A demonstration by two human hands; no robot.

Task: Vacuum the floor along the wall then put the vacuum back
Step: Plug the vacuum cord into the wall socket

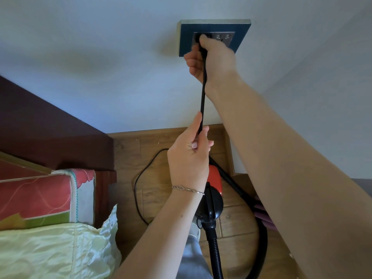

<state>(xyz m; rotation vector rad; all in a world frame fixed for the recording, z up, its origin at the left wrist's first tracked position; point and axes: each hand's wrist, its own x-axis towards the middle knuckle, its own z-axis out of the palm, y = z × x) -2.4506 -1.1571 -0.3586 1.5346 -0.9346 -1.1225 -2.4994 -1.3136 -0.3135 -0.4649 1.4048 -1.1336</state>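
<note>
A dark blue wall socket plate (pixel 239 35) sits high on the white wall. My right hand (pixel 211 57) grips the black plug at the plate's left outlet. The black power cord (pixel 203 93) runs straight down from the plug to my left hand (pixel 191 154), which pinches it between thumb and fingers. Below my left wrist, the red and black vacuum cleaner (pixel 215 184) stands on the wooden floor (pixel 128 158). Its black ribbed hose (pixel 261 238) curves round to the right. More cord (pixel 138 178) loops on the floor to the left.
A bed with a red patterned mattress (pixel 40 198) and a pale yellow quilt (pixel 50 252) fills the lower left. Its dark wooden headboard (pixel 50 127) stands against the wall. The floor strip between bed and wall is narrow.
</note>
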